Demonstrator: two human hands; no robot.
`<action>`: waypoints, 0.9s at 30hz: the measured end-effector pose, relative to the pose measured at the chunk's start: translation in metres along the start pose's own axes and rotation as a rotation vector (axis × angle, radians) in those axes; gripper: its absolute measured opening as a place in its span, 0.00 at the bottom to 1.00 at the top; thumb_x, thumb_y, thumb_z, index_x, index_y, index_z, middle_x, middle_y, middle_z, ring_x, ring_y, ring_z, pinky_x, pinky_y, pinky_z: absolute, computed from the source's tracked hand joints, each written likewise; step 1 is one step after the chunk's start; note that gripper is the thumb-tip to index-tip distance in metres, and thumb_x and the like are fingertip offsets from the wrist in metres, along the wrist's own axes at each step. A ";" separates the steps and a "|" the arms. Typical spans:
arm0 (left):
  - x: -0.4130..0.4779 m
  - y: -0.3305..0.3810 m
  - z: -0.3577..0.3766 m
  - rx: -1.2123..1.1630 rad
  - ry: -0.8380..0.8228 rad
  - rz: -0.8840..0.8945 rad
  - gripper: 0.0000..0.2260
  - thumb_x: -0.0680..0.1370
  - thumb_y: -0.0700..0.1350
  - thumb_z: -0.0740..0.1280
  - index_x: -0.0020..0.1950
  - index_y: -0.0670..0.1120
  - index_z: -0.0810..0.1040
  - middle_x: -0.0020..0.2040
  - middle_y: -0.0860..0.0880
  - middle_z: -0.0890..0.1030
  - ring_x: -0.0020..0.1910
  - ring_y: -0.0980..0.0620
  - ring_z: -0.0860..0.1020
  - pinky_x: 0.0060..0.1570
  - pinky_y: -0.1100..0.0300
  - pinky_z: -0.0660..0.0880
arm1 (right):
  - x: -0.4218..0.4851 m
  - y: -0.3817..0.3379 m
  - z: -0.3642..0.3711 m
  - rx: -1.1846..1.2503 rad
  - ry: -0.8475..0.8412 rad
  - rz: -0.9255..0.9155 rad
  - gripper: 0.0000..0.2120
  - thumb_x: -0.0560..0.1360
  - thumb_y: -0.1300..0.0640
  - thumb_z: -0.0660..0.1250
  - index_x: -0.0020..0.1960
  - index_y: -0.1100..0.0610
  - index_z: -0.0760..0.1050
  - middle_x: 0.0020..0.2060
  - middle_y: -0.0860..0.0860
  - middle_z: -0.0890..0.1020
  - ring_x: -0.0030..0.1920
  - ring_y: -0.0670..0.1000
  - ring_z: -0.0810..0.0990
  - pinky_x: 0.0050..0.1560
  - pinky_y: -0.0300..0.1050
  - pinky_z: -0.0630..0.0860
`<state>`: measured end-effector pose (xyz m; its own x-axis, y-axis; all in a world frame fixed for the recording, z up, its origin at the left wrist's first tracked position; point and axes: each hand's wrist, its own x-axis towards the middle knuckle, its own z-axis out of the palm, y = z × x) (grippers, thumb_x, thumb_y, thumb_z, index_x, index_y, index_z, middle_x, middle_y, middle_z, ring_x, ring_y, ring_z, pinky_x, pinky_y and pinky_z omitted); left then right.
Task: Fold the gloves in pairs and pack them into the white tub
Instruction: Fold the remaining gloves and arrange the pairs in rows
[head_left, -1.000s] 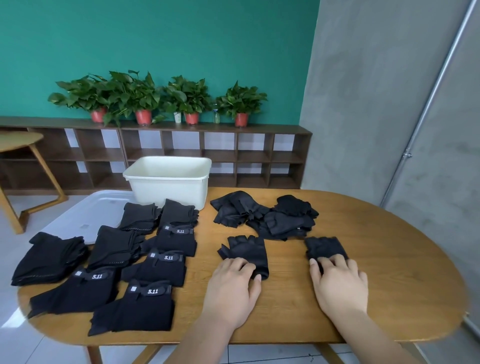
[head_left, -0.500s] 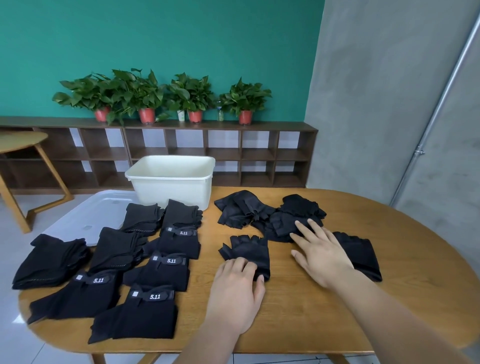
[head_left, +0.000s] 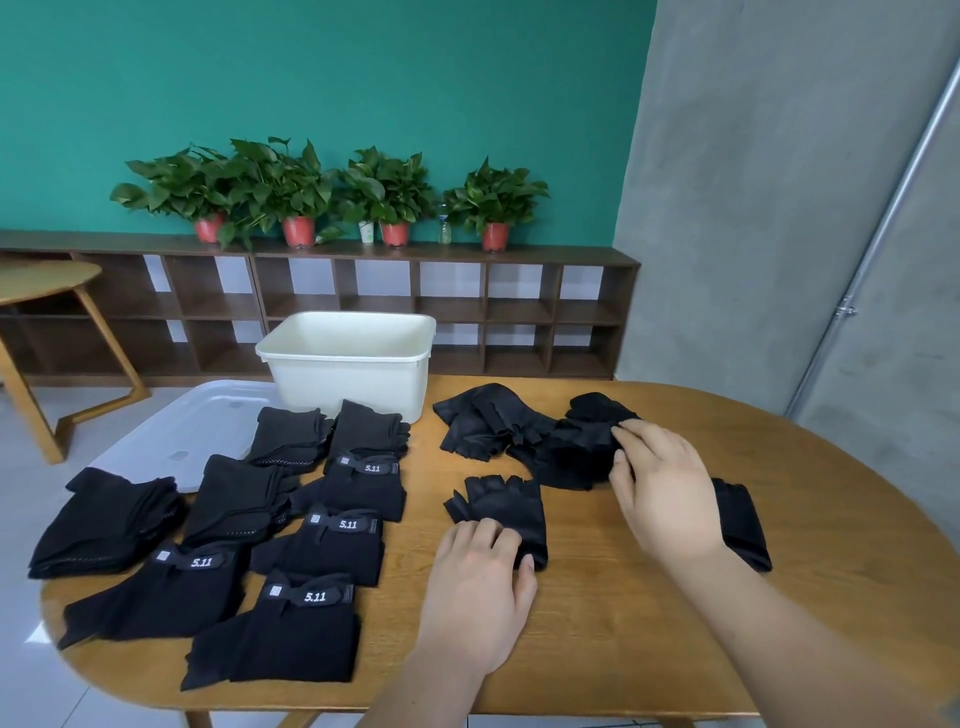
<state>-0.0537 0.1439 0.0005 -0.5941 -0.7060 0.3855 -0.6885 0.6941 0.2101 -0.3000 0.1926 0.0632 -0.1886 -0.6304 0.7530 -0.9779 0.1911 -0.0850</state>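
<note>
Oval wooden table (head_left: 597, 649).

Near left: folded glove pairs (head_left: 306, 639) tagged 5.11, in rows. Plain black folded stacks (head_left: 104, 519) lie just beyond them.

Left hand (head_left: 478, 587): fingers laid flat, pressing the cuff end of a fingerless glove (head_left: 498, 501).

Right hand (head_left: 665, 499): thumb and fingers pinching the near edge of the loose glove heap (head_left: 498, 426). A second flat glove (head_left: 743, 525) lies under its wrist.

Far edge: white tub (head_left: 353, 374), upright, with a clear lid (head_left: 192, 426) just left of it.
</note>
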 end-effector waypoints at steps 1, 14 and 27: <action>0.000 0.000 0.001 0.006 0.015 0.006 0.19 0.85 0.59 0.51 0.61 0.56 0.80 0.57 0.57 0.77 0.59 0.53 0.73 0.69 0.54 0.69 | -0.007 -0.005 -0.005 0.000 0.011 -0.053 0.13 0.83 0.58 0.64 0.62 0.60 0.84 0.59 0.54 0.83 0.59 0.56 0.80 0.68 0.57 0.74; -0.003 -0.001 0.004 0.000 0.130 0.029 0.15 0.84 0.55 0.56 0.53 0.52 0.82 0.50 0.55 0.77 0.54 0.51 0.75 0.68 0.51 0.72 | -0.091 -0.025 -0.013 0.147 -0.323 -0.090 0.14 0.80 0.56 0.67 0.64 0.49 0.82 0.61 0.41 0.81 0.64 0.45 0.78 0.62 0.46 0.78; -0.002 0.004 -0.008 -0.052 0.022 0.055 0.12 0.84 0.57 0.53 0.61 0.55 0.71 0.61 0.58 0.72 0.64 0.56 0.70 0.68 0.60 0.67 | -0.080 -0.016 -0.034 0.055 -0.797 -0.077 0.29 0.84 0.30 0.37 0.82 0.33 0.55 0.83 0.37 0.50 0.83 0.42 0.42 0.82 0.45 0.41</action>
<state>-0.0517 0.1490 0.0071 -0.6209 -0.6637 0.4171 -0.6321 0.7386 0.2343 -0.2663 0.2654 0.0261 -0.1080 -0.9919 0.0673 -0.9899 0.1011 -0.0992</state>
